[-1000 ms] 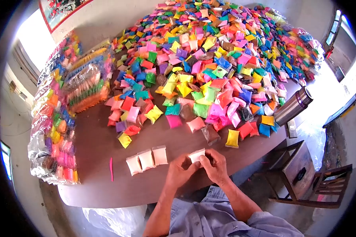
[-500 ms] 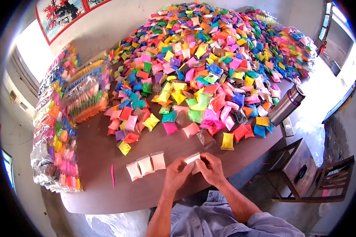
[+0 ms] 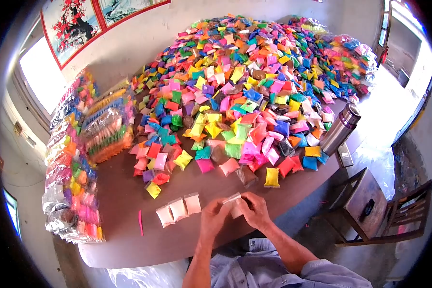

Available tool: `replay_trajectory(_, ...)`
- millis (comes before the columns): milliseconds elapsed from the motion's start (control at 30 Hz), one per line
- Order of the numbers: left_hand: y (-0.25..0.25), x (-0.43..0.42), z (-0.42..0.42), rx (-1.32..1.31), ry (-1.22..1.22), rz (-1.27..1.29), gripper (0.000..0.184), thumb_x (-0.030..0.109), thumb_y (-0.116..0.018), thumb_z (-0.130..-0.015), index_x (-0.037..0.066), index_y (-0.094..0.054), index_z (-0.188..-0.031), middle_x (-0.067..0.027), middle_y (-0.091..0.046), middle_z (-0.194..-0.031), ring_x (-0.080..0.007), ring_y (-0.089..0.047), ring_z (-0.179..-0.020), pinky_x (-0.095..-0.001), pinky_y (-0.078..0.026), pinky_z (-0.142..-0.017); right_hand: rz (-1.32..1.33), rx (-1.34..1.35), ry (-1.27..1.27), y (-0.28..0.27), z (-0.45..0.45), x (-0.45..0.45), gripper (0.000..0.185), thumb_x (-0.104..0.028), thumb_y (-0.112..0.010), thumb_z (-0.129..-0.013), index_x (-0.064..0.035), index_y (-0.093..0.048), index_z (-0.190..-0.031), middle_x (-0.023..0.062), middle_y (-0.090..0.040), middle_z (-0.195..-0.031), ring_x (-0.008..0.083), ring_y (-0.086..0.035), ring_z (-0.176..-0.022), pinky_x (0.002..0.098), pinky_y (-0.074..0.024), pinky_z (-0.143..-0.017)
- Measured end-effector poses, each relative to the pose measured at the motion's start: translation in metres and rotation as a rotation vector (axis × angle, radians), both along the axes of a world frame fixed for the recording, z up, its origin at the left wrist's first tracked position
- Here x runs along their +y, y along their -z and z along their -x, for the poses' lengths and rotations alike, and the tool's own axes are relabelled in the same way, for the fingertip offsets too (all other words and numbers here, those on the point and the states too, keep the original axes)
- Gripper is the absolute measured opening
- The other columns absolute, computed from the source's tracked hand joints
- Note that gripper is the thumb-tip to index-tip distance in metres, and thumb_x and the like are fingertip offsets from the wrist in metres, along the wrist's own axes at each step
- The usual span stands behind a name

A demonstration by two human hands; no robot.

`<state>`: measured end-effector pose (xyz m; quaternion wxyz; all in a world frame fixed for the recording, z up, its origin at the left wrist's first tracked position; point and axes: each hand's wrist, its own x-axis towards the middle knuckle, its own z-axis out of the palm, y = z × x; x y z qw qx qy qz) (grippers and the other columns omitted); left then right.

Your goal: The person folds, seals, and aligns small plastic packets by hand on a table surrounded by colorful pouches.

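Between my two hands is a small pale pink packet, held over the front edge of the table. My left hand pinches its left side, and my right hand grips the right side near the top. The fingers cover part of it. Just left of my hands, a row of three similar pale packets lies side by side on the brown table. Farther left lies a thin pink stick-like tool.
A large heap of colourful packets covers the back of the table. Clear bags of packets are stacked along the left edge. A steel thermos stands at the right. Beyond the table's right side are a wooden stool and a chair.
The view has shifted, so the table and heap appear slightly lower. Both hands still hold the pale packet, its top now more covered by the fingers.
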<state>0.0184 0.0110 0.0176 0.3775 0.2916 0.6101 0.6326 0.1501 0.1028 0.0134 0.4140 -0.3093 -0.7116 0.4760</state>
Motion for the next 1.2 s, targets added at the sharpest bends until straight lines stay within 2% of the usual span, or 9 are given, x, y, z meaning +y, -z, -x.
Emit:
replay_trajectory(367, 0.018, -0.003, 0.007, 0.076, 0.035, 0.029, 0.015, 0.014, -0.067, -0.099, 0.0, -0.072, -0.103, 0.0034, -0.067, -0.087, -0.0054, -0.059, -0.082, -0.0218, -0.049, -0.074, -0.009, 0.02, -0.044, -0.002, 0.001, -0.003, 0.015, -0.015, -0.063, -0.098, 0.0001, -0.067, -0.096, 0.0015, -0.059, -0.074, 0.0072, -0.05, -0.066, 0.0276, -0.0431, -0.058)
replay_trajectory(433, 0.012, -0.003, 0.006, 0.048, 0.035, 0.036, 0.013, 0.013, -0.067, -0.1, 0.001, -0.072, -0.1, 0.0053, -0.066, -0.086, -0.0046, -0.058, -0.08, -0.0205, -0.048, -0.073, 0.186, 0.021, -0.059, -0.011, -0.001, -0.006, 0.016, -0.016, -0.062, -0.097, -0.0021, -0.07, -0.097, 0.0104, -0.067, -0.082, 0.0131, -0.062, -0.073, 0.0311, -0.0505, -0.065)
replay_trajectory(633, 0.001, 0.001, 0.011, 0.148, 0.198, 0.21, 0.024, 0.021, -0.072, -0.096, 0.0, -0.071, -0.106, -0.0016, -0.07, -0.086, -0.0078, -0.061, -0.08, -0.0273, -0.051, -0.069, 0.085, -0.044, 0.0, -0.002, -0.001, -0.003, 0.016, -0.014, -0.062, -0.098, -0.0003, -0.069, -0.097, 0.0073, -0.066, -0.078, 0.0106, -0.059, -0.071, 0.0301, -0.0491, -0.063)
replay_trajectory(833, -0.006, 0.008, 0.018, 0.289, 0.311, 0.107, 0.027, 0.026, -0.07, -0.097, -0.001, -0.069, -0.1, -0.0107, -0.065, -0.075, -0.011, -0.059, -0.07, -0.0312, -0.05, -0.065, 0.115, -0.053, 0.062, 0.005, 0.001, -0.006, 0.018, -0.014, -0.059, -0.099, 0.0005, -0.068, -0.095, 0.0063, -0.064, -0.076, 0.0099, -0.058, -0.072, 0.03, -0.0485, -0.063)
replay_trajectory(933, -0.019, 0.013, 0.021, 0.382, 0.322, 0.039, 0.031, 0.026, -0.072, -0.095, -0.001, -0.06, -0.085, -0.0039, -0.054, -0.067, -0.0065, -0.046, -0.067, -0.0309, -0.042, -0.055, 0.14, -0.069, 0.114, 0.007, 0.005, -0.006, 0.019, -0.013, -0.057, -0.099, 0.0012, -0.066, -0.092, 0.0071, -0.064, -0.075, 0.01, -0.058, -0.072, 0.0301, -0.0484, -0.063)
replay_trajectory(967, -0.011, 0.015, 0.02, 0.405, 0.316, 0.054, 0.035, 0.032, -0.073, -0.094, -0.001, -0.062, -0.087, -0.0102, -0.057, -0.068, -0.0095, -0.052, -0.066, -0.0345, -0.046, -0.058, 0.149, -0.05, 0.149, 0.003, 0.005, -0.008, 0.02, -0.015, -0.055, -0.101, 0.0006, -0.065, -0.092, 0.0042, -0.062, -0.075, 0.0092, -0.057, -0.072, 0.0289, -0.0473, -0.063)
replay_trajectory(1067, 0.001, 0.022, 0.016, 0.419, 0.31, 0.023, 0.035, 0.033, -0.073, -0.094, -0.001, -0.065, -0.089, -0.0134, -0.064, -0.071, -0.0134, -0.06, -0.066, -0.0365, -0.05, -0.06, 0.076, -0.094, 0.213, 0.001, 0.004, -0.008, 0.025, -0.019, -0.052, -0.103, -0.0002, -0.062, -0.09, 0.0012, -0.06, -0.075, 0.0085, -0.055, -0.071, 0.0279, -0.0459, -0.063)
replay_trajectory(1100, 0.003, 0.023, 0.015, 0.457, 0.311, 0.002, 0.035, 0.033, -0.071, -0.095, -0.001, -0.066, -0.092, -0.0183, -0.068, -0.076, -0.0248, -0.068, -0.068, -0.0407, -0.052, -0.062, 0.112, -0.055, 0.233, -0.001, 0.005, -0.01, 0.025, -0.018, -0.052, -0.103, 0.0001, -0.062, -0.089, 0.0026, -0.06, -0.075, 0.0093, -0.055, -0.071, 0.0287, -0.0465, -0.063)
replay_trajectory(1200, 0.001, 0.023, 0.018, 0.503, 0.355, -0.002, 0.035, 0.033, -0.07, -0.096, -0.001, -0.065, -0.092, -0.021, -0.068, -0.08, -0.0342, -0.069, -0.068, -0.0437, -0.053, -0.062, 0.092, -0.081, 0.282, -0.001, 0.009, -0.008, 0.027, -0.018, -0.05, -0.104, 0.0008, -0.062, -0.088, 0.0039, -0.06, -0.073, 0.01, -0.055, -0.07, 0.0294, -0.0468, -0.062)
